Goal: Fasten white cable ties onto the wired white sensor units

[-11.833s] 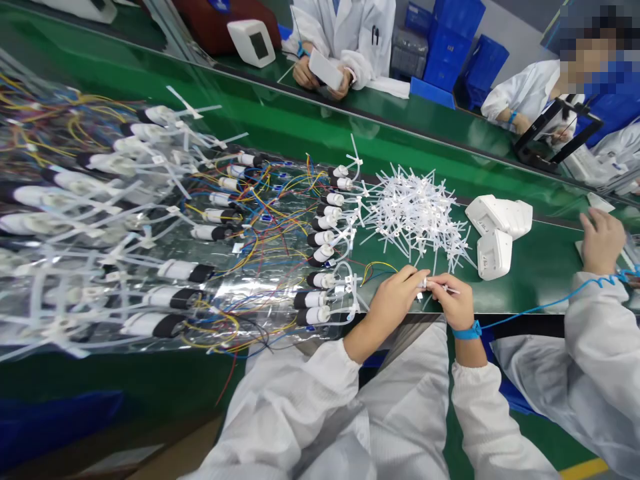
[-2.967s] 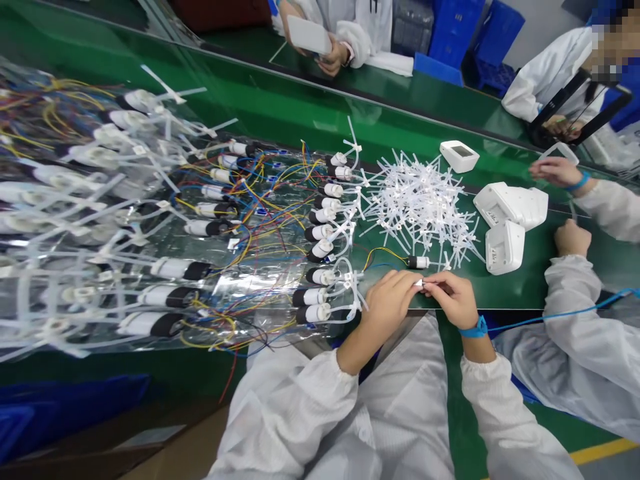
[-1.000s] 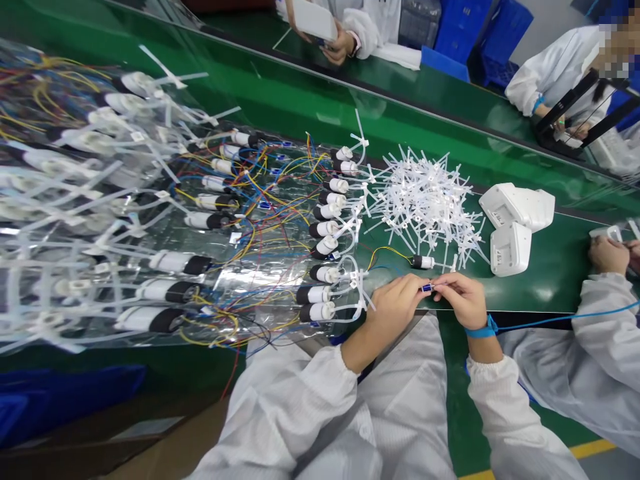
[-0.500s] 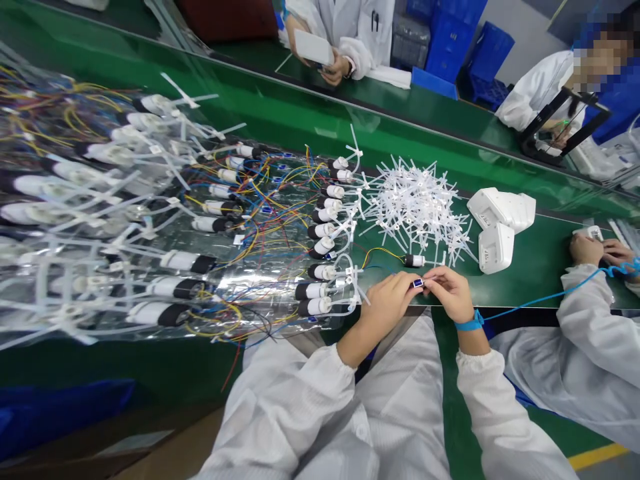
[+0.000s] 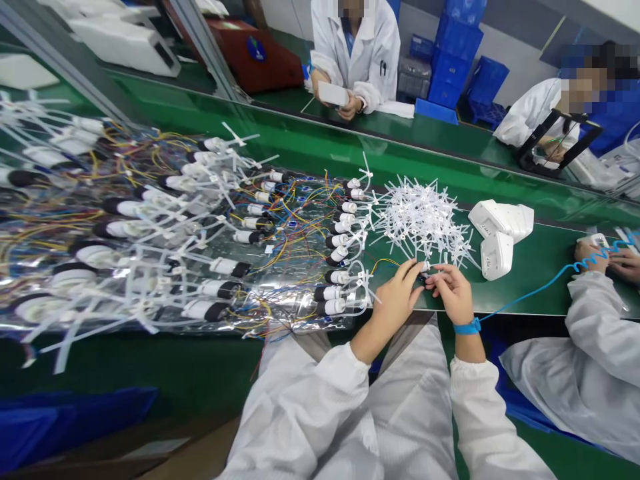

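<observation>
My left hand (image 5: 397,293) is at the bench's front edge, its fingers closed around a small black-and-white wired motor (image 5: 425,266). Only the motor's white end shows past my fingertips; a yellow wire runs off to the left. Close beside it, my right hand (image 5: 451,293) has its thumb and fingers pinched together near a small dark part (image 5: 423,279) between the two hands. Whether the right fingertips grip that part is too small to tell. A blue wrist strap (image 5: 467,327) circles my right wrist. Just behind my hands lies a heap of white plastic tube pieces (image 5: 420,212).
Rows of similar wired motors with white tubes (image 5: 340,277) lie on clear plastic to the left. White plastic housings (image 5: 497,255) stand at the right. A blue coiled cord (image 5: 540,287) stretches from my strap toward a neighbour's hands (image 5: 593,257). Another person across the bench holds a white box (image 5: 333,95).
The small blue-faced part held between my fingertips is no longer plainly visible. My left fingers have moved onto the motor that lay behind them. The camera view has shifted left and up.
</observation>
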`<state>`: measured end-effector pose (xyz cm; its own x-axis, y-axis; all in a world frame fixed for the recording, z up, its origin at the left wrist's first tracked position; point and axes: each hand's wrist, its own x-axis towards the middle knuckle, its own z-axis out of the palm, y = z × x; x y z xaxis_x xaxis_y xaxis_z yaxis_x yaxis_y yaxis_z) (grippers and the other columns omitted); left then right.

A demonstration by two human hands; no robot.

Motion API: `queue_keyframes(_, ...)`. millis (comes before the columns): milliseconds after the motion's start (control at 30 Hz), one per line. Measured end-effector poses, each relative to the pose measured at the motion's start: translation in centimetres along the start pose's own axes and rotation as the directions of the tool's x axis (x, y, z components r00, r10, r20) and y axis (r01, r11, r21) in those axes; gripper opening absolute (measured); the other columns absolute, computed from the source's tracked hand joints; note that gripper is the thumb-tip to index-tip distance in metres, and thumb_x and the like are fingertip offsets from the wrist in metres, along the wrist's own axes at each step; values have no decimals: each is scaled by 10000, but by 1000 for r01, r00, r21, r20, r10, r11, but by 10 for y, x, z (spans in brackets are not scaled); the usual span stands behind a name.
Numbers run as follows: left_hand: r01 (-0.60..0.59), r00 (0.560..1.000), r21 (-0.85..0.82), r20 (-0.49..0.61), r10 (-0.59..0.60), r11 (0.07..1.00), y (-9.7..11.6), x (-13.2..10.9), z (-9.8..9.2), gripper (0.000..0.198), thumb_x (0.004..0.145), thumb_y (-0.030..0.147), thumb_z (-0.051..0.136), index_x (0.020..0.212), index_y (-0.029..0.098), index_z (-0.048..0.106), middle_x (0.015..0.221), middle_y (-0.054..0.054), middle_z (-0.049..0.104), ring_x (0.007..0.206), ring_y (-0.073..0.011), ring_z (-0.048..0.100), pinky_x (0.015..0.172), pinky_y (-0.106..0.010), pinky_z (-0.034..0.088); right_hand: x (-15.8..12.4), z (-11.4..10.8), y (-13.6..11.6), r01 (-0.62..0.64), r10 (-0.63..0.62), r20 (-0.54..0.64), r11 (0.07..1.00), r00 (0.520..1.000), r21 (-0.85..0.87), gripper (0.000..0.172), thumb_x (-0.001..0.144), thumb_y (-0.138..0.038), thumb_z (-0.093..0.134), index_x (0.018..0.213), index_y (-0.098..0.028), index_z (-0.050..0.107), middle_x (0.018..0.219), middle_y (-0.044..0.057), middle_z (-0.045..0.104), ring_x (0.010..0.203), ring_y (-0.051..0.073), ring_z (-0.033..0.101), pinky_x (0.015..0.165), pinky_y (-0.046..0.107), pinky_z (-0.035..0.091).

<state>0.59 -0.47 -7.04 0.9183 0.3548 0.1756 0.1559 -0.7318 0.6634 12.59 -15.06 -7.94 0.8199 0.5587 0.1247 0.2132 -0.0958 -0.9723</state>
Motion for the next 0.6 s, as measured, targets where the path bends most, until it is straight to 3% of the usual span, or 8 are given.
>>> queue_keyframes(233, 135, 991, 159, -6, -136, 978, 13, 13, 4, 617, 1013, 377, 771, 1565, 231, 538, 1383, -132, 658, 973, -265, 792, 744, -320, 590, 0, -2, 2, 18, -19, -38, 1000, 999, -24, 291, 1018, -445, 707, 1167, -195, 725, 773, 11, 767, 613, 155, 692, 592, 275, 587)
queue_keyframes(367, 152, 987, 196, 18, -158, 969, 16, 18, 6, 429, 1013, 404, 772, 1399, 261, 649, 1293, -83, 659, 927, -257, 781, 727, -325, 578, 1, -5, 1, 45, -48, -51, 998, 998, -53, 277, 1018, -418, 708, 1181, -195, 730, 775, -3, 758, 584, 146, 662, 603, 286, 587)
queue_keyframes(533, 175, 985, 49, -8, -174, 983, 16, 10, 6, 363, 1040, 421, 737, 1334, 221, 662, 1292, -81, 670, 1068, -285, 763, 829, -375, 618, -6, -8, -1, 101, -102, -95, 995, 990, -18, 320, 968, -410, 775, 1205, -196, 749, 799, 31, 783, 632, 192, 715, 626, 337, 612)
queue_keyframes(600, 164, 985, -110, -27, -168, 980, 17, 7, 5, 427, 1027, 445, 758, 1376, 226, 649, 1340, -86, 668, 1134, -289, 750, 911, -394, 630, -7, -9, -1, 167, -166, -225, 986, 960, -13, 313, 932, -403, 813, 1168, -201, 770, 780, 39, 780, 620, 213, 720, 613, 362, 608)
